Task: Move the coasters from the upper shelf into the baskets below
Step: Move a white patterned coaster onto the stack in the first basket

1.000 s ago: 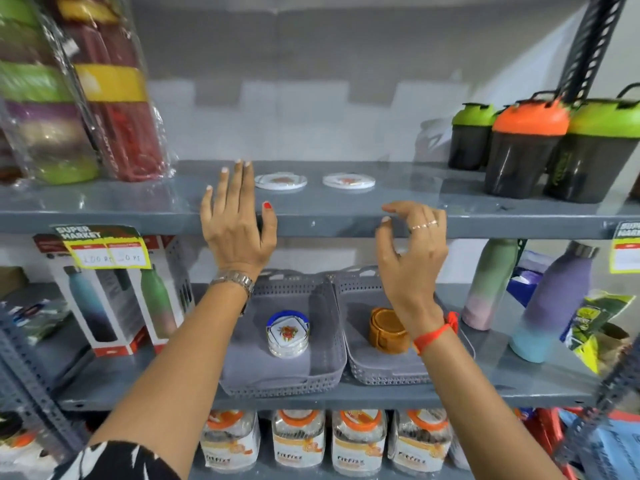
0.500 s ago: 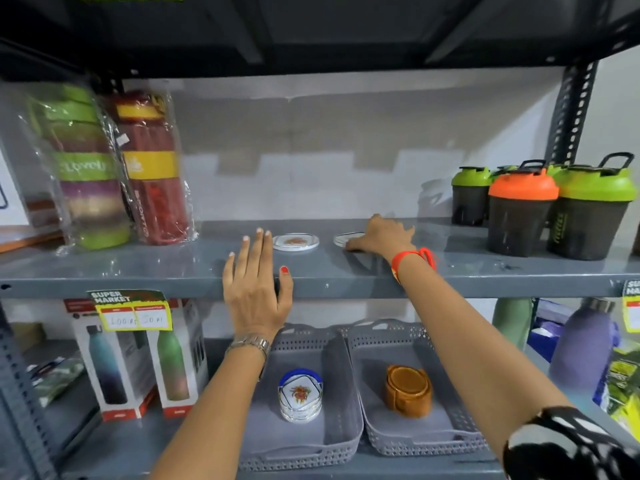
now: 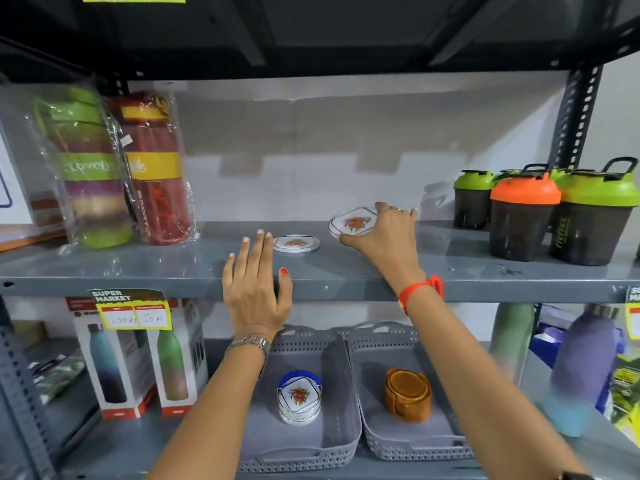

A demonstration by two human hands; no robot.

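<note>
Two white printed coasters are up on the upper shelf point(image 3: 346, 282), and both hands are there with them. Far to the left of the left hand stand two cellophane-wrapped bottle packs point(image 3: 114, 168). The left hand point(image 3: 254, 289) is spread flat and empty, its fingertips reaching over the shelf edge, just short of the flat coaster point(image 3: 296, 243) lying ahead and slightly right of them. Further right, the right hand point(image 3: 388, 237) grips the tilted coaster point(image 3: 353, 222), thumb under its near rim and fingers over the far side, one edge raised off the shelf.

Below the left wrist sits the left basket point(image 3: 339, 427), holding one stack of matching white coasters point(image 3: 299, 396) in a blue-backed holder. Beside it, under the right forearm, the right basket point(image 3: 374, 427) holds one brown coaster set point(image 3: 408, 394). To the right of the right hand stand at least three shaker bottles point(image 3: 526, 209), one orange-lidded and the others green-lidded.

The likeliest slip, I judge, is the thin, glossy coaster escaping a pinch at its rim and dropping off the shelf edge past the baskets. A wide pull-back of the right elbow could also knock the shakers. The flat coaster may be awkward to lift, since nothing is under its edge. Dropping a white coaster into the brown set's basket would mix the sorts.
</note>
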